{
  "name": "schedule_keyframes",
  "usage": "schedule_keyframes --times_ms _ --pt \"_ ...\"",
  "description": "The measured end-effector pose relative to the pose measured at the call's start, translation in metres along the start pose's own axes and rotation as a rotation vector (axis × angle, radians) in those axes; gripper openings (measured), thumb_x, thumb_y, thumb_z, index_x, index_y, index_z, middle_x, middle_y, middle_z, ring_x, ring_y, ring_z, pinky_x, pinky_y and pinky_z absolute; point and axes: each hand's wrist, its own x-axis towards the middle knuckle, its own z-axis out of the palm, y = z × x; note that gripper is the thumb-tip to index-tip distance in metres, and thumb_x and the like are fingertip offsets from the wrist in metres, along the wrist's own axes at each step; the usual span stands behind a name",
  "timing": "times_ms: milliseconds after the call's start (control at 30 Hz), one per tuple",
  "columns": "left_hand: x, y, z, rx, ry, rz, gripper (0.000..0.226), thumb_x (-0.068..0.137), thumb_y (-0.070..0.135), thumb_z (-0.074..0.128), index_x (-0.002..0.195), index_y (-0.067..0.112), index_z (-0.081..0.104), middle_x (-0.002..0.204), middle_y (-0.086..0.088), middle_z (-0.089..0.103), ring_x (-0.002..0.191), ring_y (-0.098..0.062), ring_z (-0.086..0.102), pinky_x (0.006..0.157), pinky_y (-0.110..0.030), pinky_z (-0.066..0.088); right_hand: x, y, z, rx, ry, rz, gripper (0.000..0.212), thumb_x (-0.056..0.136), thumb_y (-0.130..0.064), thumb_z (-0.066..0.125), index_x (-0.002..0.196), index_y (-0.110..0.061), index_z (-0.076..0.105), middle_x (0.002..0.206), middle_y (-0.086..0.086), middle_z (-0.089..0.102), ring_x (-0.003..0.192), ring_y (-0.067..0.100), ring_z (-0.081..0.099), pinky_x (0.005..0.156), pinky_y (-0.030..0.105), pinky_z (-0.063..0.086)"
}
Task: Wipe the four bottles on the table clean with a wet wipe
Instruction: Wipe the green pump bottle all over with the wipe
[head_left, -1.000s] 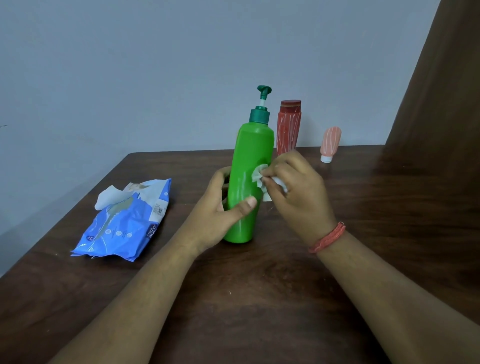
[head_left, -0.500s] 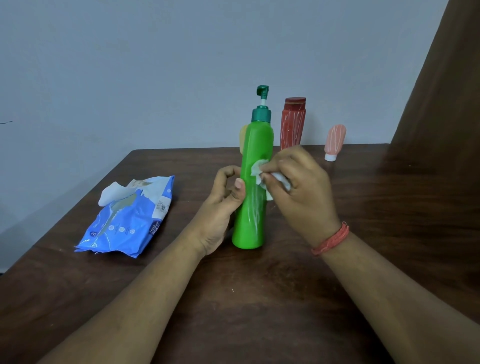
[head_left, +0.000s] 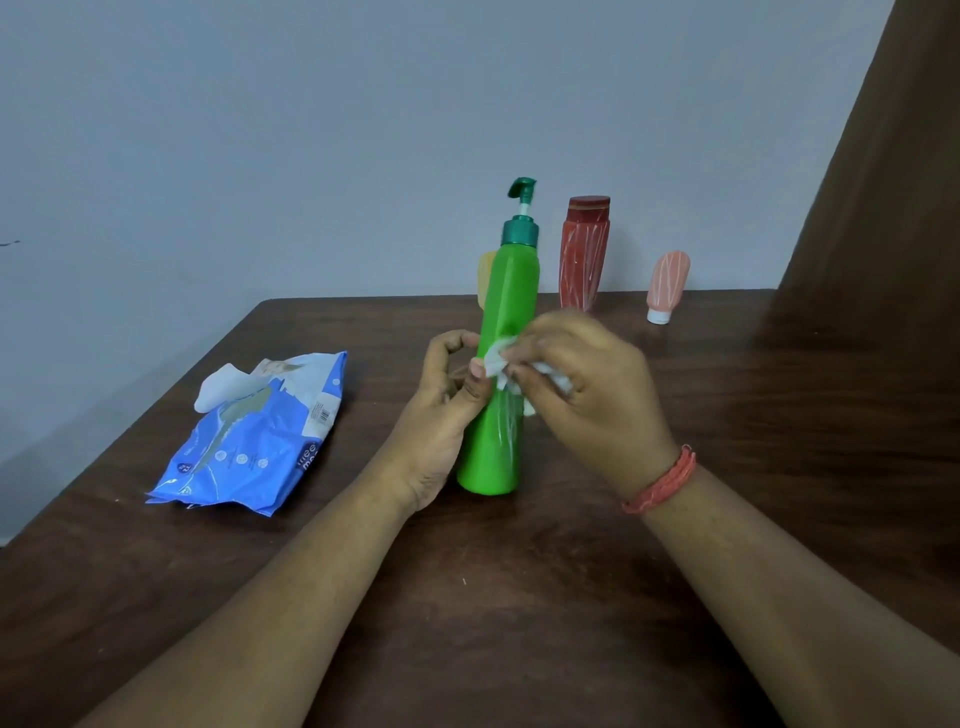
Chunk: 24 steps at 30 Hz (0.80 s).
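A tall green pump bottle (head_left: 501, 431) stands upright at the middle of the dark wooden table (head_left: 467, 597). My left hand (head_left: 441, 415) grips its left side, thumb on the front. My right hand (head_left: 587, 395) pinches a crumpled white wet wipe (head_left: 501, 358) against the bottle's front at mid height. Behind stand a dark red bottle (head_left: 583, 254) and a small pink tube (head_left: 667, 286) on its white cap. A yellowish bottle (head_left: 485, 275) peeks out from behind the green one, mostly hidden.
A blue wet-wipe pack (head_left: 254, 441) lies on the table's left, a white wipe (head_left: 223, 392) sticking out of its top. A grey wall stands behind the table. A brown panel (head_left: 883, 208) rises at the right.
The green bottle has been straightened from a tilt and shifted slightly right. My left thumb moved off the lower front to the bottle's left side. The wipe stays at mid height.
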Motion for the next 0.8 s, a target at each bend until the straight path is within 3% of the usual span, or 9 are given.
schedule_keyframes --times_ms 33,100,233,367,500,667,800 --pt "0.001 -0.001 -0.001 -0.004 0.023 0.007 0.035 0.088 0.050 0.060 0.115 0.030 0.048 0.096 0.007 0.073 0.089 -0.011 0.068 0.079 -0.036 0.058 -0.002 0.000 0.003 -0.001 -0.089 -0.039 0.006 0.089 -0.007 0.070 0.092 -0.003 0.074 0.094 0.007 0.066 0.088 0.020 0.064 0.076 0.038 0.053" --pt "0.003 -0.002 -0.003 -0.029 0.062 -0.006 0.025 0.094 0.039 0.054 0.114 0.025 0.046 0.088 0.010 0.073 0.083 -0.005 0.067 0.071 -0.026 0.055 -0.003 0.001 0.008 -0.014 -0.187 -0.076 0.007 0.089 -0.009 0.070 0.091 -0.004 0.073 0.093 0.006 0.065 0.086 0.021 0.063 0.074 0.040 0.053" --pt "0.005 -0.001 -0.001 -0.071 0.084 -0.011 0.041 0.086 0.043 0.067 0.114 0.022 0.045 0.087 0.009 0.073 0.082 -0.006 0.068 0.069 -0.025 0.057 0.001 0.000 0.013 0.042 -0.086 0.043 0.006 0.088 -0.006 0.072 0.093 -0.005 0.074 0.092 0.005 0.064 0.085 0.017 0.062 0.075 0.035 0.052" --pt "0.005 -0.001 -0.005 -0.145 0.112 -0.007 0.038 0.084 0.044 0.055 0.112 0.021 0.043 0.083 0.012 0.073 0.077 -0.004 0.069 0.066 -0.024 0.057 -0.006 0.005 0.010 0.084 -0.337 -0.074 0.004 0.087 -0.011 0.072 0.089 -0.008 0.074 0.091 0.003 0.064 0.084 0.017 0.063 0.071 0.041 0.054" --pt "0.006 0.000 -0.005 -0.152 0.133 -0.020 0.040 0.083 0.043 0.058 0.114 0.021 0.044 0.085 0.009 0.074 0.079 -0.008 0.069 0.068 -0.029 0.058 -0.008 0.005 0.013 0.050 -0.247 -0.007 0.005 0.088 -0.011 0.072 0.090 -0.007 0.073 0.092 0.003 0.063 0.084 0.016 0.063 0.073 0.036 0.053" --pt "0.007 0.000 -0.006 -0.160 0.199 -0.001 0.039 0.084 0.042 0.059 0.113 0.020 0.044 0.080 0.009 0.071 0.074 -0.008 0.067 0.069 -0.028 0.056 -0.010 0.008 0.009 0.095 -0.450 -0.077 0.002 0.087 -0.012 0.074 0.087 -0.010 0.072 0.090 0.000 0.063 0.083 0.009 0.061 0.074 0.027 0.052" --pt "0.007 0.000 -0.005 -0.190 0.208 -0.009 0.034 0.085 0.040 0.058 0.109 0.022 0.043 0.076 0.009 0.072 0.069 -0.009 0.068 0.061 -0.028 0.056 -0.013 0.000 0.021 0.040 -0.272 -0.013 0.004 0.089 -0.011 0.071 0.088 -0.007 0.071 0.092 0.003 0.061 0.083 0.018 0.062 0.071 0.039 0.053"
